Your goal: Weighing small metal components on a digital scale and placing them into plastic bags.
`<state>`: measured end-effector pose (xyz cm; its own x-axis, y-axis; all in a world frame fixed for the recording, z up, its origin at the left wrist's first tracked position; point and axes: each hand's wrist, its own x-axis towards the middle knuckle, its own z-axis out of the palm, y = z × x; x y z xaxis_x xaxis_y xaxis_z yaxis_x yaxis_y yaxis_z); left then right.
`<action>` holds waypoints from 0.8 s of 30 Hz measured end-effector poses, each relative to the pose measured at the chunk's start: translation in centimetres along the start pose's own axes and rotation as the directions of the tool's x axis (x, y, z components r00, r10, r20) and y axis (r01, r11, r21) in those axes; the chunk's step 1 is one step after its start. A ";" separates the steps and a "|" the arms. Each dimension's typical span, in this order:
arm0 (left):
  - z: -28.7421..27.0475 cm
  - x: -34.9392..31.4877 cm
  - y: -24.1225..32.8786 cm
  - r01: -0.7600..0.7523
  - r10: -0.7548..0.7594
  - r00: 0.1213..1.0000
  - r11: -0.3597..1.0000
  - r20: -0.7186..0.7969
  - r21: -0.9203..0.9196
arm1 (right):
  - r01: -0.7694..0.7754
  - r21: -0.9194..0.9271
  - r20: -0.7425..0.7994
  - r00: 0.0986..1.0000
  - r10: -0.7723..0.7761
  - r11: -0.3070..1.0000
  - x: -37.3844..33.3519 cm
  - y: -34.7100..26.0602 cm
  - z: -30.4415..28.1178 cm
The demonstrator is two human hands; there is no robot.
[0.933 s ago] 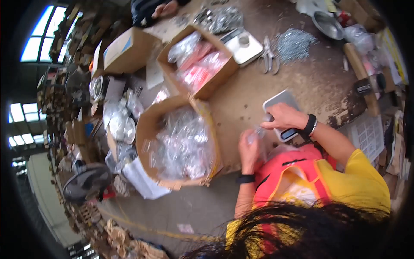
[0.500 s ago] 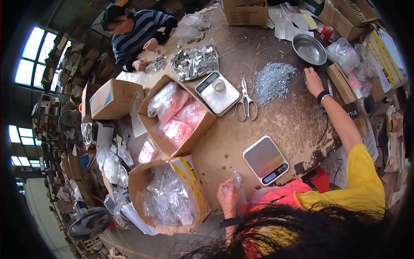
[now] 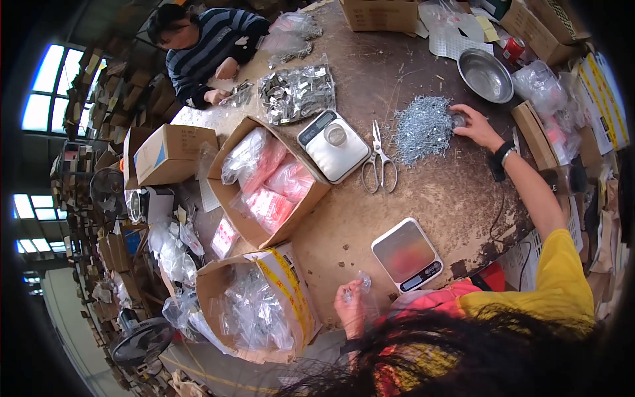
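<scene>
Already, lots of clear bags (image 3: 254, 311) lie in the open box (image 3: 299, 284), but a big heap of silvery-blue metal bits (image 3: 423, 129) sits on the desk (image 3: 463, 192), so much seems left. Your left hand (image 3: 349, 308) has its fingers pinched on a thin, crinkly see-through bag (image 3: 364, 283). Your right hand (image 3: 479, 129) has its fingers curled round a small shiny cup (image 3: 458, 120), just beside the heap.

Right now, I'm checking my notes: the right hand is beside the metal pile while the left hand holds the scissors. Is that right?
No: in the head view, the left hand holds a clear plastic bag; the scissors lie on the table. The right hand is beside the metal pile.
</scene>
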<state>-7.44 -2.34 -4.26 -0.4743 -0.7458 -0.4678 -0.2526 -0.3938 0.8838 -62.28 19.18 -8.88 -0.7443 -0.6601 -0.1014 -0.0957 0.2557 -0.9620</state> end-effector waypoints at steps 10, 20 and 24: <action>-1.8 -1.3 0.0 0.033 -0.033 0.999 0.999 0.039 0.002 | 0.056 0.050 -0.104 0.993 -0.051 0.997 -10.7 -6.1 9.7; -2.1 -1.6 -0.1 0.006 -0.009 0.980 1.000 0.199 0.013 | 0.418 -0.395 0.298 0.900 -0.317 0.818 -22.8 -8.5 22.3; -3.0 -0.9 -1.5 -0.117 0.109 0.948 0.993 0.299 0.009 | 0.525 -0.415 0.334 0.847 -0.413 0.743 -24.7 -11.1 24.1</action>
<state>-4.11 -2.62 -5.17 -0.7290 -0.5897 -0.3476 -0.2027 -0.2990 0.9325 -26.91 15.67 -1.78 -0.3703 -0.9009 0.2263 -0.7364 0.1363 -0.6627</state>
